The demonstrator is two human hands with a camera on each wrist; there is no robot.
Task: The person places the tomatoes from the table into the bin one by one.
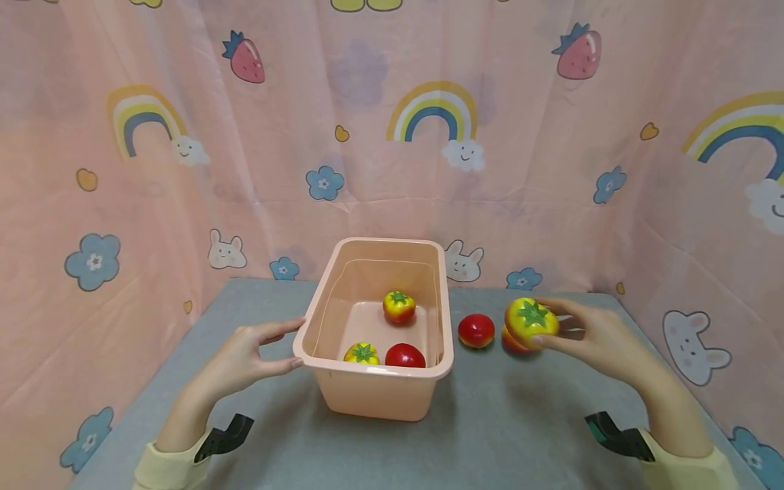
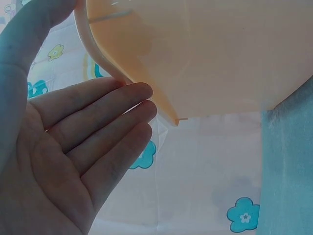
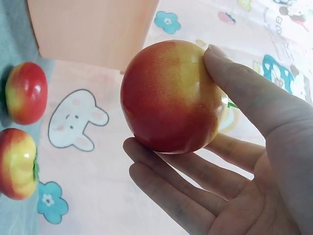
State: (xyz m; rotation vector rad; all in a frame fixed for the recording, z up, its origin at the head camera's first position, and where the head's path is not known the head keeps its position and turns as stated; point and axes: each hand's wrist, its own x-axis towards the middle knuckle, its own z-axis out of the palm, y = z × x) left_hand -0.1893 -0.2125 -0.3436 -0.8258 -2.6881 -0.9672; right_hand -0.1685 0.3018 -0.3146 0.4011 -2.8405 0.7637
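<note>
A peach plastic bin (image 1: 376, 395) stands upright on the table, with three red-and-yellow tomatoes inside: one (image 1: 399, 309) toward the back and a green-topped one (image 1: 361, 352) and a red one (image 1: 405, 355) near the front. At the bin's left rim, my left hand (image 1: 245, 354) touches with thumb and fingertips, its fingers nearly straight. My right hand (image 1: 591, 337) pinches another tomato (image 3: 168, 98) between thumb and fingers, raised right of the bin, green top toward the head camera. Below it on the table lies a tomato (image 1: 514, 346), partly hidden; a red tomato (image 1: 476, 331) lies beside the bin.
The grey table (image 1: 269, 415) reaches back to a pink patterned curtain (image 1: 392, 197), which also hangs along both sides. Black straps (image 1: 225, 437) circle the wrists over pale yellow cuffs.
</note>
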